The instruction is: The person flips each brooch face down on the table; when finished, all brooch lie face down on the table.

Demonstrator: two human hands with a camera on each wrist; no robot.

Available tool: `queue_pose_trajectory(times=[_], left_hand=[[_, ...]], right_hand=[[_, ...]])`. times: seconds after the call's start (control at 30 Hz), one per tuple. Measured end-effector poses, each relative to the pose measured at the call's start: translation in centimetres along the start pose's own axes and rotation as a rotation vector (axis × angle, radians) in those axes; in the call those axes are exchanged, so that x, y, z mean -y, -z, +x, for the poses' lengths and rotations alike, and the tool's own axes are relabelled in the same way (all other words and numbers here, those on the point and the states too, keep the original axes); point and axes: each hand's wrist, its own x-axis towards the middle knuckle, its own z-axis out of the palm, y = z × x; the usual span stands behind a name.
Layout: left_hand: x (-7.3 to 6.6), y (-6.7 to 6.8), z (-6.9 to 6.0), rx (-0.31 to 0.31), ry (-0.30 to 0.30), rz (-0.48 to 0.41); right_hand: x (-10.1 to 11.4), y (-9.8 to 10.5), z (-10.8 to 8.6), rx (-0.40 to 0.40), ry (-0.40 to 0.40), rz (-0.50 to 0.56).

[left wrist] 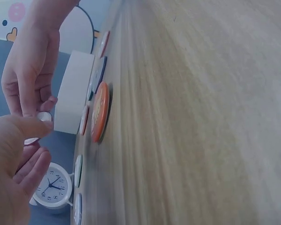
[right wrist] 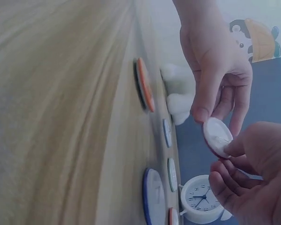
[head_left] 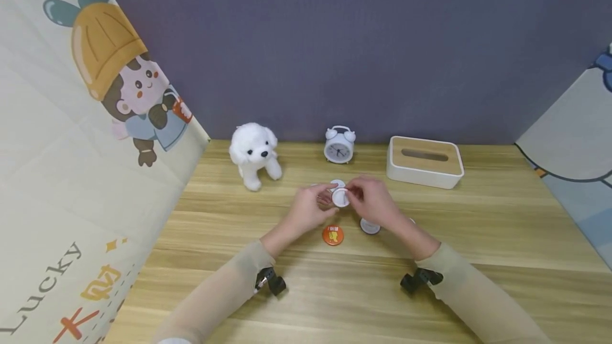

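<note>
Above the table, both hands hold a round white-backed pin badge (head_left: 341, 197) between them. In the right wrist view the back of this badge (right wrist: 217, 136) shows, with a clear fitting on it. My left hand (head_left: 311, 206) pinches one edge between thumb and fingers. My right hand (head_left: 375, 200) pinches the opposite side, its thumb on the back near the fitting. The badge's front face is hidden. On the table below lie an orange badge (head_left: 332, 235) with a yellow figure and a blue-rimmed badge (right wrist: 154, 197). Another pale badge (head_left: 337, 184) lies just behind the held one.
A white plush dog (head_left: 255, 155) sits at the back left. A white alarm clock (head_left: 339, 146) stands at the back middle. To its right is a white tissue box (head_left: 424, 162) with a wooden lid. Several more badges lie flat around the hands, partly hidden in the head view.
</note>
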Motion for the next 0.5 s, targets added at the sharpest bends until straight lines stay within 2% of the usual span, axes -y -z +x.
queue_pose_trajectory(times=[0.3,0.5], left_hand=[[0.7,-0.8,0.4,0.0,-0.026,0.019],[1.1,-1.1,0.6,0.028,-0.012,0.033]], right_hand=[[-0.6,-0.3,0.0,0.046,-0.026,0.024],[-0.9,-0.2,-0.3,0.1,-0.006,0.014]])
